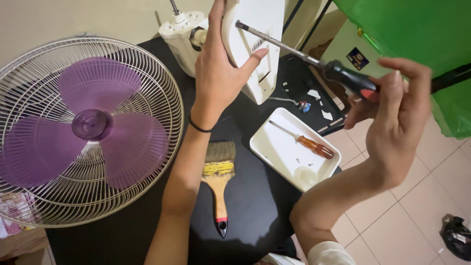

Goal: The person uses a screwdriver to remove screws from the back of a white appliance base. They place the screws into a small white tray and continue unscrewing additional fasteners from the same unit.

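My left hand (218, 68) grips the edge of a white plastic fan housing (257, 34) that stands upright at the back of the black table (255, 206). My right hand (392, 113) holds a screwdriver with a black and red handle (351, 79); its long metal shaft (277, 43) reaches left and its tip rests against the housing's face. Behind the housing sits the white fan motor (184, 32) with its shaft pointing up.
A wire fan guard (162, 98) with purple blades (93, 125) lies on the left. A wooden paintbrush (219, 181) lies under my left forearm. A white tray (274, 152) holds an orange-handled screwdriver (304, 141) and small screws. Green plastic (407, 29) hangs at the right; tiled floor below.
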